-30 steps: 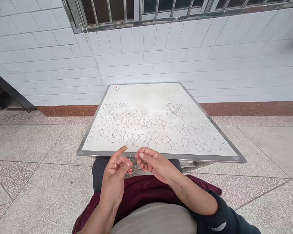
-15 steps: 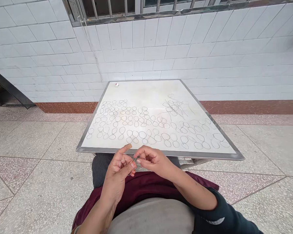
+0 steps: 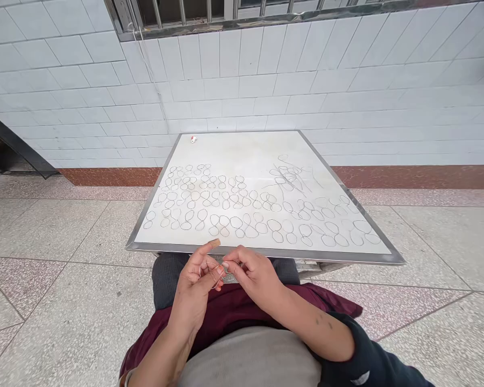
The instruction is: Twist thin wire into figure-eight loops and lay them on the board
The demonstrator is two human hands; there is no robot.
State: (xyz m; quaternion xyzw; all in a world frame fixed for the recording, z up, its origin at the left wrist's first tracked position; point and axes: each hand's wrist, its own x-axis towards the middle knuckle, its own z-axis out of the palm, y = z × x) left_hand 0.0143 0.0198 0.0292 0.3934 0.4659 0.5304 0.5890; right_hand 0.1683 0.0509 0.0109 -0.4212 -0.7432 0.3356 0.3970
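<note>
Between my hands, over my lap and just off the table's front edge, is a thin wire loop (image 3: pixel 201 270). My left hand (image 3: pixel 197 278) pinches it between thumb and fingers, with the index finger stretched up and something tan around its tip. My right hand (image 3: pixel 255 273) pinches the same wire close to the left fingertips, and the fingers of both hands nearly touch. Much of the wire is hidden by the fingers. Beyond them, many wire figure-eights (image 3: pixel 225 222) lie in rows on the white table (image 3: pixel 234 150).
A tangled pile of wires (image 3: pixel 289 176) lies at the right back of the table. A small white and red object (image 3: pixel 193 139) sits near the back left corner. Behind stands a white tiled wall (image 3: pixel 258 86) with a barred window above.
My right hand has turned, and its fingers have closed in around the wire beside the left fingertips. The wire's right part shows less. My left hand has barely moved.
</note>
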